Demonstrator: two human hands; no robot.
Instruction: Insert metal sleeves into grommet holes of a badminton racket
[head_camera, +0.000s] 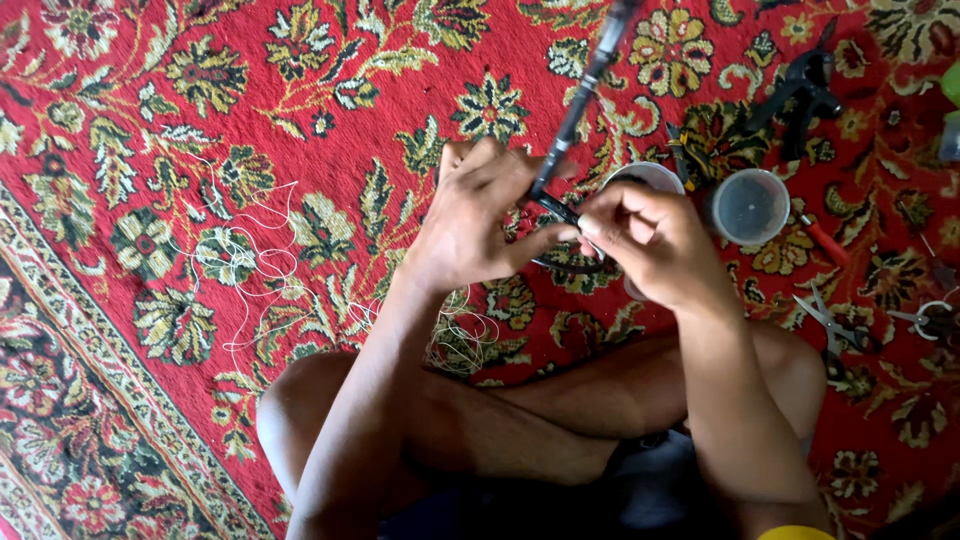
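Observation:
I sit cross-legged on a red floral carpet (330, 120). My left hand (475, 215) grips the lower end of a long dark rod (585, 95) that slants up toward the top of the view. My right hand (645, 240) pinches a small dark piece at the rod's base, fingertips touching those of the left hand. A dark curved loop (570, 262) hangs just beneath both hands. Thin pale fishing line (255, 265) lies in loose tangles on the carpet to the left and under my left forearm.
Two round clear plastic containers (748, 205) stand just right of my hands. Scissors (828, 325), red-handled pliers (822, 238), a black tool (800, 90) and other small metal tools (930, 318) lie scattered on the carpet's right side. My knees (300, 420) fill the lower middle.

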